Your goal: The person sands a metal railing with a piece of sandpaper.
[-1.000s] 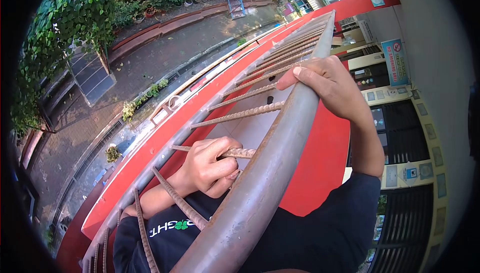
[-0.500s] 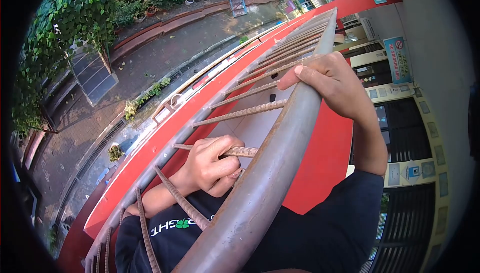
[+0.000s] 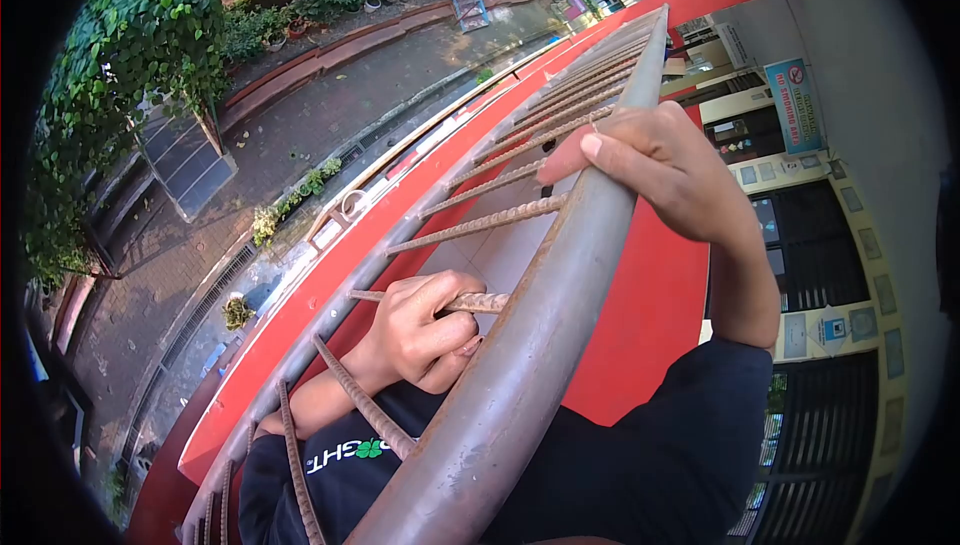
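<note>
A long metal ladder (image 3: 545, 345) slants through the head view, with grey pipe rails and ribbed rebar rungs. My left hand (image 3: 425, 330) comes up between the rungs, its fingers wrapped round one rusty rung (image 3: 480, 302). Higher up, my right hand (image 3: 660, 160) lies across the near rail. Its thumb and forefinger are pressed together by a thin wire-like strand (image 3: 594, 125), near a rung's end. The other fingers of that hand are hidden behind the rail.
Beneath the ladder runs a red ledge (image 3: 400, 265). A paved path (image 3: 300, 125) and leafy plants (image 3: 130, 65) lie below at left. On the right is a building wall with dark louvred windows (image 3: 820, 455) and a hanging blue sign (image 3: 795, 105).
The view has shifted slightly. My right hand has moved a little, its forefinger reaching further left past the rail. My left hand keeps its hold on the same rung.
</note>
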A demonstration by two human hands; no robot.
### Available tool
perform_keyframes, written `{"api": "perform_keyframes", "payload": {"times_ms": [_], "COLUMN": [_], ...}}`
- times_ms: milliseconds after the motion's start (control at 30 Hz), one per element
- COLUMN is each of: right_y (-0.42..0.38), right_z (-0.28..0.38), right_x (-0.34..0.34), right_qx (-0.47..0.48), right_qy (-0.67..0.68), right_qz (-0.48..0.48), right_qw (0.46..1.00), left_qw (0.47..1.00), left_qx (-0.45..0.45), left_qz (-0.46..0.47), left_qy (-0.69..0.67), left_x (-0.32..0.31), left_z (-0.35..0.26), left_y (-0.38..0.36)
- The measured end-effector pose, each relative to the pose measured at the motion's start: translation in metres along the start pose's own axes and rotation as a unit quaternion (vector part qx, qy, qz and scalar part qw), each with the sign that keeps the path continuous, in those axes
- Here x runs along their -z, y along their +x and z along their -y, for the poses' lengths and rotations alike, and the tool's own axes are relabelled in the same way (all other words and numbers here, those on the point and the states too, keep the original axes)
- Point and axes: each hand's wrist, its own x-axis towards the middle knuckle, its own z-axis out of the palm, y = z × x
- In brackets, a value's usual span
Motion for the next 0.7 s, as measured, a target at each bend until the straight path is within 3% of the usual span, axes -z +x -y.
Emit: {"api": "perform_keyframes", "payload": {"times_ms": [33,133,233,300,333,400,433,500,567,600,633,700], "right_y": [0.015,0.0,-0.024,0.003,0.0,-0.009,-0.013,-0.02,0.003,0.013,0.009,0.002], "right_z": [-0.011,-0.001,0.036,0.0,0.007,0.032,0.046,0.063,0.036,0.019,0.028,0.058], "right_x": [0.004,-0.002,-0.014,-0.002,-0.002,-0.012,-0.028,-0.016,0.004,0.014,0.015,0.012], "right_qx": [-0.066,-0.012,0.264,-0.011,-0.008,0.112,0.314,0.232,0.05,0.046,0.046,0.086], "right_qy": [0.019,0.039,0.093,0.053,0.049,0.014,0.017,0.029,0.03,-0.144,-0.149,-0.122], "right_qz": [-0.036,-0.021,-0.009,-0.064,-0.066,0.003,-0.01,0.122,0.135,0.092,0.089,0.138], "right_qw": [0.997,0.999,0.96,0.996,0.997,0.994,0.949,0.965,0.989,0.984,0.984,0.979], "left_qw": [1.0,1.0,1.0,1.0,1.0,0.999,0.999,0.998,0.998,0.999,0.999,0.972], "left_qx": [-0.001,-0.002,0.005,-0.003,0.013,0.024,0.002,-0.026,0.03,0.034,0.027,0.193], "left_qz": [0.005,0.002,0.01,0.007,0.018,0.032,0.033,0.059,0.03,0.031,0.029,0.082], "left_qy": [-0.001,0.007,0.013,0.013,0.007,0.005,0.002,-0.007,-0.049,-0.023,-0.022,-0.104], "left_x": [0.001,-0.001,0.001,0.001,0.002,0.004,0.006,0.011,0.006,0.007,0.004,-0.001], "left_z": [0.001,0.002,0.001,0.0,-0.001,-0.001,-0.002,-0.007,-0.009,-0.012,-0.01,0.008], "left_y": [0.0,0.002,-0.001,-0.002,-0.005,0.0,0.004,0.006,0.006,0.007,-0.003,-0.026]}}
